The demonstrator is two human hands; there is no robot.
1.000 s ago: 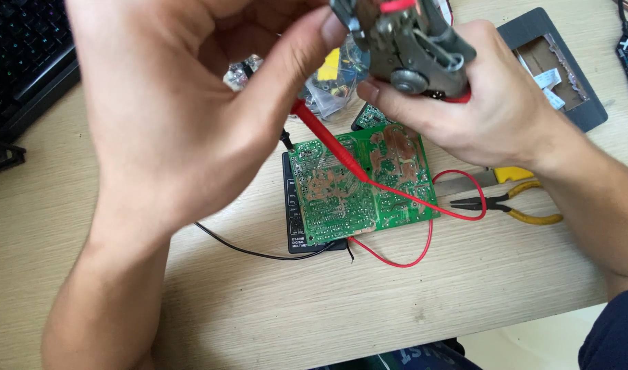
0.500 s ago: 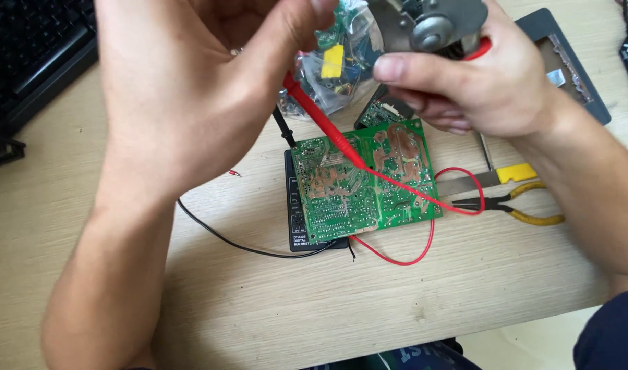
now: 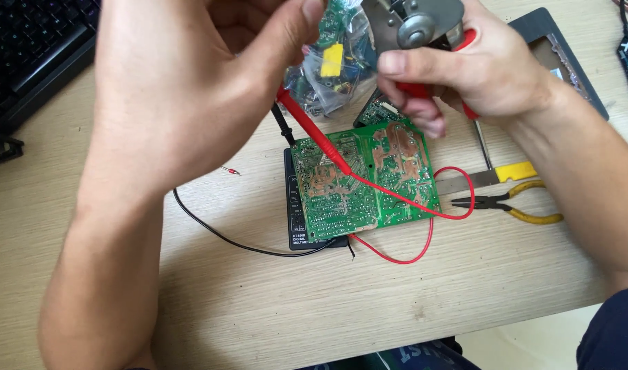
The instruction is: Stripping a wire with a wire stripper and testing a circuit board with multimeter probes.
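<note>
My right hand (image 3: 492, 75) is closed around a grey metal tool with red handles (image 3: 417, 24), held high near the top edge. My left hand (image 3: 177, 89) hovers beside it, back toward the camera, thumb stretched toward the tool; its fingers are hidden. Below the hands, a green circuit board (image 3: 369, 185) lies solder side up on a black multimeter (image 3: 297, 219). A red probe (image 3: 314, 137) rests slanted across the board, its red lead (image 3: 424, 253) looping to the right. A black probe (image 3: 282, 123) lies just left of it.
A clear bag of small parts (image 3: 334, 75) sits behind the board. Yellow-handled pliers (image 3: 513, 205) and a metal blade with a yellow grip (image 3: 492, 176) lie at the right. A black keyboard (image 3: 33, 48) is top left, a grey frame (image 3: 554, 41) top right. A black wire (image 3: 218, 236) curves over the wooden table.
Both hands have lifted toward the top of the view, and the tool in my right hand has turned and risen. The board, meter and probes stay put.
</note>
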